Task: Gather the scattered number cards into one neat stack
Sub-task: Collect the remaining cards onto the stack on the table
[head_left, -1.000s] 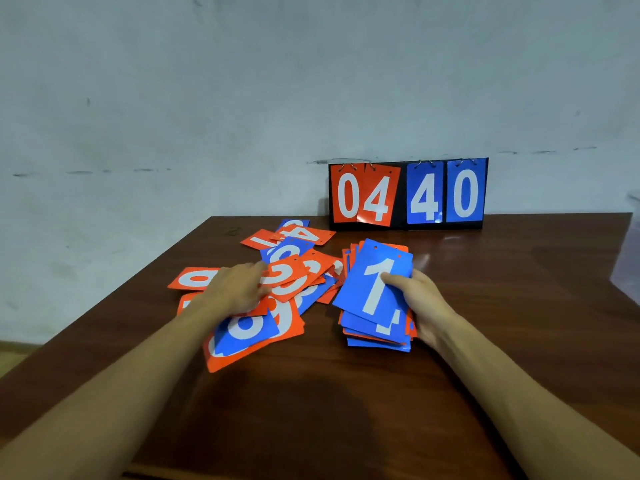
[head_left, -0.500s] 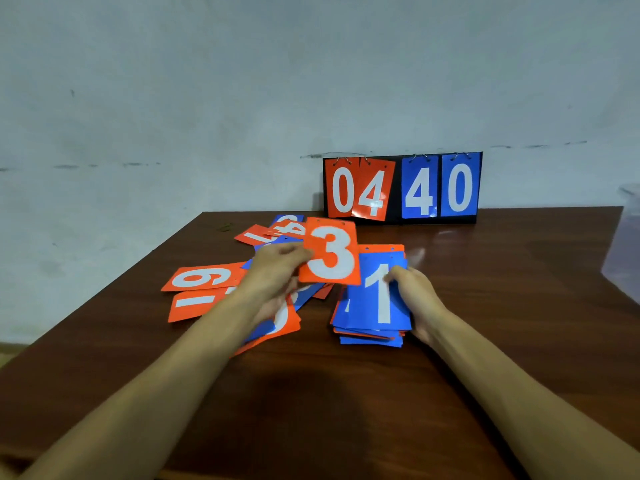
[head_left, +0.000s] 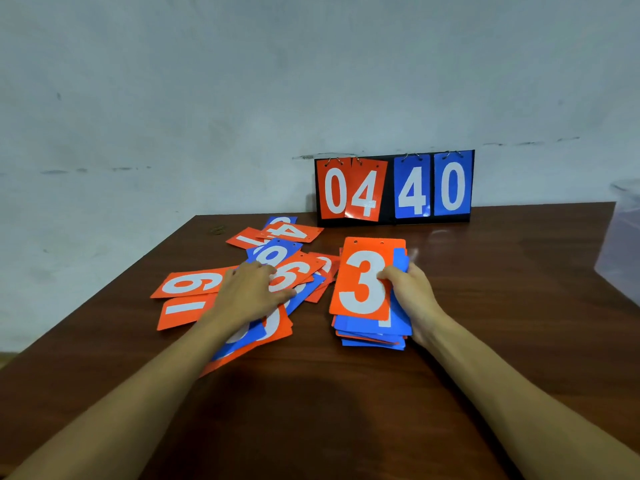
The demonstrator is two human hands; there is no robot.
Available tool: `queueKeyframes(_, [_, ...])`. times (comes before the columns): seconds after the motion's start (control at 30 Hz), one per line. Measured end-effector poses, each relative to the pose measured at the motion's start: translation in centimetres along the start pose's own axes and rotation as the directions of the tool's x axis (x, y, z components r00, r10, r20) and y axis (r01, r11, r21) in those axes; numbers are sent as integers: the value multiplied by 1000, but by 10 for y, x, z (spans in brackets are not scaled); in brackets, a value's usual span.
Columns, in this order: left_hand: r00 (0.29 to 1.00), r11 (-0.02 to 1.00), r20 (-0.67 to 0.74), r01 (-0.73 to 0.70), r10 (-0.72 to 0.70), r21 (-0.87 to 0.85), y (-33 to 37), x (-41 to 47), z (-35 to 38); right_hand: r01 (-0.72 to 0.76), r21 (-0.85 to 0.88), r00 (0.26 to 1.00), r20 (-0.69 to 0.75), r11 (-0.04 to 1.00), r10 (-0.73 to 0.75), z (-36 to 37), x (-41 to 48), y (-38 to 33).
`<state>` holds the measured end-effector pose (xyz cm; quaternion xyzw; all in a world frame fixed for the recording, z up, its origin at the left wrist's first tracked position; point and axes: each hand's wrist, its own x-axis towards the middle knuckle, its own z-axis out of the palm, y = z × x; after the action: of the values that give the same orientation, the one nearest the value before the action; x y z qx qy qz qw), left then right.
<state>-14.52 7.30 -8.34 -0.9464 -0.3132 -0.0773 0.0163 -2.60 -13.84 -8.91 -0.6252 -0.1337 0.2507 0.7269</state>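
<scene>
Far left of the table (head_left: 502, 292): an orange 6 card (head_left: 194, 284) and an orange 1 card (head_left: 181, 309) are noted lying flat and face up, edges overlapped. Just beside them the left hand (head_left: 251, 294) is laid palm down on the scattered cards (head_left: 273, 252), fingers spread and nearly straight, nothing gripped. Several orange and blue cards are pinned under it, and more are fanned toward the far edge. Right of centre the stack (head_left: 372, 332) is found resting on the wood, its edges ragged and its layers stepped out at the near end. An orange 3 card (head_left: 363, 282) is set on top, offset left of the blue one beneath. The right hand (head_left: 412, 299) is closed about the stack's right edge, thumb pressed on the 3's face. The fingers are hidden below, so how far they wrap cannot be told. Behind, a scoreboard (head_left: 394, 188) reading 04 40 is stood by the wall. Handling, as judged: the cards are taken to be thin, light, glossy and fairly stiff, so they are likely to slide on one another and on the polished wood. Flat ones are best lifted at a raised corner, and the stack is best squared by its long edges.
</scene>
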Motion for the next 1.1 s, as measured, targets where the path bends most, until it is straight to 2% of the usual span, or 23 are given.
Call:
queueKeyframes(0.07, [999, 997, -5, -48, 48, 59, 3, 1, 1, -18, -3, 1000, -6, 1000, 18, -1, -1, -1])
queueKeyframes(0.13, [994, 995, -39, -96, 97, 25, 8, -3, -2, -42, -5, 999, -3, 999, 41, -1, -1, 0])
queueKeyframes(0.23, [974, 980, -213, -112, 75, -168, 11, -9, -15, -58, -10, 998, 11, 998, 58, -2, 0, -1])
queueKeyframes(0.3, [936, 888, -340, -79, -90, -453, 13, -15, -28, -59, -10, 998, 22, 998, 59, -2, -1, -2])
queueKeyframes(0.33, [927, 742, -315, -65, -202, -667, 16, -19, -35, -62, -13, 998, 26, 998, 62, -1, -2, -2])
queueKeyframes(0.37, [941, 498, -195, -34, -275, -867, 22, -22, -41, -65, -19, 997, 28, 998, 65, -1, -2, -2])
queueKeyframes(0.4, [963, 209, -23, 35, -269, -977, 31, -29, -47, -67, -24, 997, 27, 997, 67, 0, -2, -2])
queueKeyframes(0.43, [970, 0, 110, 113, -215, -994, 41, -36, -49, -70, -25, 997, 28, 997, 71, 0, -2, -2])
queueKeyframes(0.47, [971, -69, 178, 169, -159, -983, 49, -44, -47, -73, -11, 997, 34, 997, 73, 0, -3, -2])
queueKeyframes(0.5, [973, -5, 198, 199, -123, -980, 56, -49, -44, -77, 22, 996, 49, 997, 76, 0, -4, -2])
queueKeyframes(0.6, [988, 445, 143, 154, -58, -882, 65, -57, -27, -42, 74, 992, 119, 996, 33, -1, -7, -3])
queueKeyframes(0.63, [993, 559, 107, 112, -42, -821, 64, -55, -22, -8, 59, 993, 121, 998, 1, -2, -7, -2])
queueKeyframes(0.7, [999, 693, 29, 38, -25, -720, 57, -45, -14, 18, 9, 997, 80, 1000, -19, -2, -6, 1])
queueKeyframes(0.8, [987, 820, -146, -24, -72, -571, 34, -26, -9, -10, -30, 999, 35, 1000, 11, -2, -2, 2])
queueKeyframes(0.87, [977, 898, -193, -7, -88, -440, 13, -7, -6, -19, -26, 999, 32, 999, 20, -2, 1, 2])
queueKeyframes(0.97, [990, 945, -38, 119, -137, -305, -10, 14, -1, -14, -39, 999, 31, 999, 15, -3, 3, 3])
queueKeyframes(1.03, [988, 963, 55, 154, -145, -221, -16, 20, 4, -22, -39, 999, 34, 999, 24, -3, 5, 4])
queueKeyframes(1.1, [994, 986, 14, 109, -108, -130, -16, 22, 10, -32, -42, 999, 41, 999, 34, -4, 5, 3])
